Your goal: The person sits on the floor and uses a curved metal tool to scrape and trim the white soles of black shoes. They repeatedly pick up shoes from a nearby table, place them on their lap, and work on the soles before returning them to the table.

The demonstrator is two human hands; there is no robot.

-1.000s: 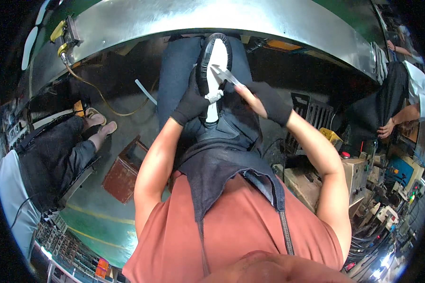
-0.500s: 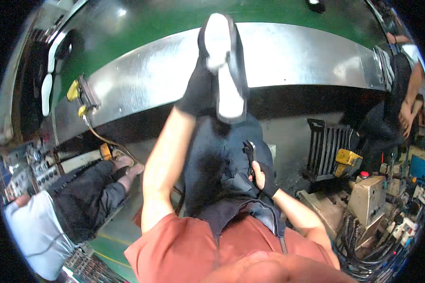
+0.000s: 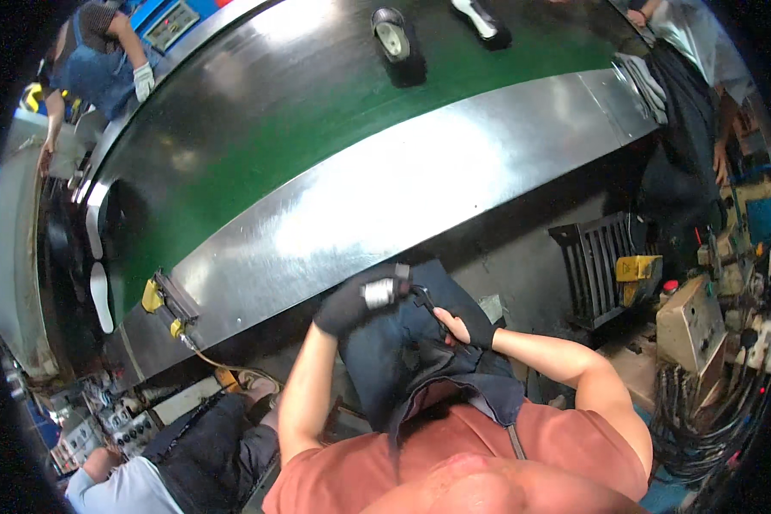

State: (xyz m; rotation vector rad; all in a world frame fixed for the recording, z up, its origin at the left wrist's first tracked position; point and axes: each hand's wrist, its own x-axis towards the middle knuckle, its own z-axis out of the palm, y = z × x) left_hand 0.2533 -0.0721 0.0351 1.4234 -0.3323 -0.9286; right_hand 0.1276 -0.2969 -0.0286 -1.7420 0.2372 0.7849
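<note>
My left hand [image 3: 351,307], in a black glove, is closed around a dark shoe [image 3: 387,289] with a white part. Motion smears the shoe and it is seen foreshortened, so its full outline is hidden. It is held low over my lap, just in front of the metal edge of the bench. Close by on the right, my right hand [image 3: 463,327], with a black glove and bare fingertips, grips a small black tool [image 3: 423,300]. The tool points toward the shoe; its exact kind cannot be made out. Dark trousers [image 3: 364,377] cover my legs below both hands.
Beyond the shiny metal ledge [image 3: 385,188] runs a green belt [image 3: 300,163] carrying a dark shoe [image 3: 391,41] and a white-soled shoe [image 3: 481,21]. A yellow clamp-like device [image 3: 170,304] sits on the ledge at left. Machines [image 3: 694,325] stand at right; other people work around.
My left hand has come down and toward me with the shoe, turning it so its long white underside no longer shows. The view has swung, revealing more of the belt. My right hand keeps the tool.
</note>
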